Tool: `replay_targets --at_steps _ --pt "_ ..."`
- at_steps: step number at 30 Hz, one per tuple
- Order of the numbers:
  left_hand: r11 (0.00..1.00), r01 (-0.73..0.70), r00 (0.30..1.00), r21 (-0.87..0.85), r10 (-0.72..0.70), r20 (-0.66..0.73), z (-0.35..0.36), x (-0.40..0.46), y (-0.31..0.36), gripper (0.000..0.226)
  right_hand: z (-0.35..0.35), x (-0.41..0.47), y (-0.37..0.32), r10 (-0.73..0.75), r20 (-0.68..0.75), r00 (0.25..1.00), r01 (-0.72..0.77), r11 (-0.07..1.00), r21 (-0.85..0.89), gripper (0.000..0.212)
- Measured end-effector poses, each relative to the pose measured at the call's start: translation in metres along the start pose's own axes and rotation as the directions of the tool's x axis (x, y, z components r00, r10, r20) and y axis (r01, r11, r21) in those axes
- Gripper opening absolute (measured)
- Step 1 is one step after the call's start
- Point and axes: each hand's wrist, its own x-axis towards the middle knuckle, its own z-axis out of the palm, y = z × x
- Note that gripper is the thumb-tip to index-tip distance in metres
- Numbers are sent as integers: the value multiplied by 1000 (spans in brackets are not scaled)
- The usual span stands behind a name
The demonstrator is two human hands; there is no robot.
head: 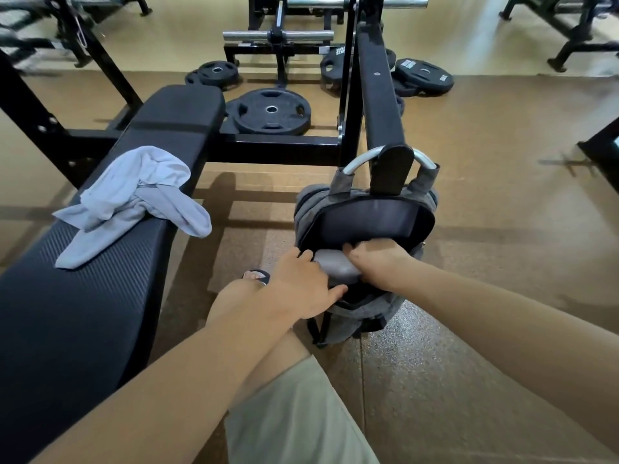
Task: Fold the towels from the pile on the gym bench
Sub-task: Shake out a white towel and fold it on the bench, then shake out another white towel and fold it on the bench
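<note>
A crumpled pale blue-grey towel (134, 199) lies on the black padded gym bench (83, 296) at the left, one end hanging over the bench's right edge. To the right, a grey backpack (365, 222) hangs open from a metal handle on a black machine arm. A folded grey towel (335, 267) sits in the bag's mouth. My right hand (378, 262) is closed on that folded towel, fingers inside the bag. My left hand (301, 286) rests on the bag's near rim beside the towel, fingers spread.
Black weight plates (271, 110) lie on the brown floor beyond the bench. The black machine arm (378, 95) and frame rise behind the bag. My knee in beige shorts (294, 413) and a sandalled foot (256, 276) are below my arms.
</note>
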Motion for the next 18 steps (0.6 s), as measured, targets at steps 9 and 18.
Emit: replay_targets --at_steps 9,18 --pt "965 -109 984 -240 70 -165 1 -22 -47 56 -12 -8 -12 34 35 999 -33 999 -43 44" --pt "765 256 906 -591 -403 -129 17 -106 -168 36 -137 14 -78 -62 -419 906 182 950 253 9"
